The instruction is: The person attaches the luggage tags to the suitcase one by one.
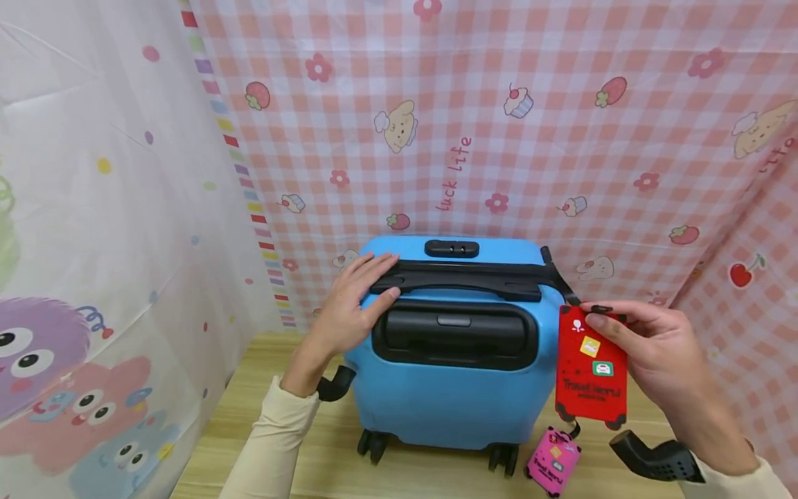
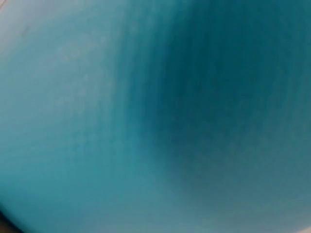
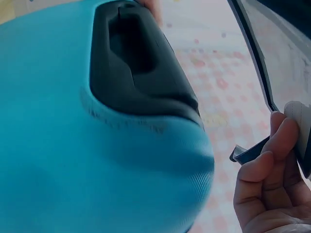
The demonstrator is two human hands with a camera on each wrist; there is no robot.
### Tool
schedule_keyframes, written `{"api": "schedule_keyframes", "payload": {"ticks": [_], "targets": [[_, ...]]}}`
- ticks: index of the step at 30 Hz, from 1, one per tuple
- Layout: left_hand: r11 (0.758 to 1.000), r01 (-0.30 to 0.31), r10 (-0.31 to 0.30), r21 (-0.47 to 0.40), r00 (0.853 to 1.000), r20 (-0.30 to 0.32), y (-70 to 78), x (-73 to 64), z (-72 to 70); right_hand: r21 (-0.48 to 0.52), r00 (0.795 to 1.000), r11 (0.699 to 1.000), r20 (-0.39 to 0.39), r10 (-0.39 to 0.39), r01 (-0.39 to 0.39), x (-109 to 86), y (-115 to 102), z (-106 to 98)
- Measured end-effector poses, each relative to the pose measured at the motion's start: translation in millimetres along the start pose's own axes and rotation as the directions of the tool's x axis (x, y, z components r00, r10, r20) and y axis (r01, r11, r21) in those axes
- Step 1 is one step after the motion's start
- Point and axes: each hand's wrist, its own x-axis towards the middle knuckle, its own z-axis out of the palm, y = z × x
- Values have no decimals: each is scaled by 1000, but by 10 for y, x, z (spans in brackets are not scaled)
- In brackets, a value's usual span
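Observation:
A light-blue suitcase [image 1: 455, 409] stands upright on its wheels, its black carry handle [image 1: 461, 277] across the top. My left hand [image 1: 349, 305] rests on its upper left corner, straight fingers and thumb either side of the handle's end. To the right, my right hand [image 1: 654, 346] pinches the top of a red luggage tag [image 1: 592, 381] between thumb and fingers. A black strap [image 1: 563, 285] runs from the handle's right end towards the tag. In the right wrist view, the fingers grip the luggage tag's clear back, a strap end [image 3: 248, 152] sticking out beside them. Blue fills the left wrist view.
A pink luggage tag [image 1: 553, 461] with a dark strap is on the wood-look surface [image 1: 274, 367], close to the suitcase's right wheels [image 1: 503, 459]. Behind hangs a pink checked cloth [image 1: 474, 125]; a white cartoon-print cloth [image 1: 125, 229] hangs at the left.

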Motion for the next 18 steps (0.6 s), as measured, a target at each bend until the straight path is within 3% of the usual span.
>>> {"api": "schedule_keyframes", "payload": {"ticks": [8,18], "targets": [[999,35,-35,-1,999,21,41,-3,-30,-16,988,1000,156,-12,15,68,-27,270],[999,33,-34,19,997,65,114,44,-90,-94,967,993,236,98,-77,95,-113,497]]}}
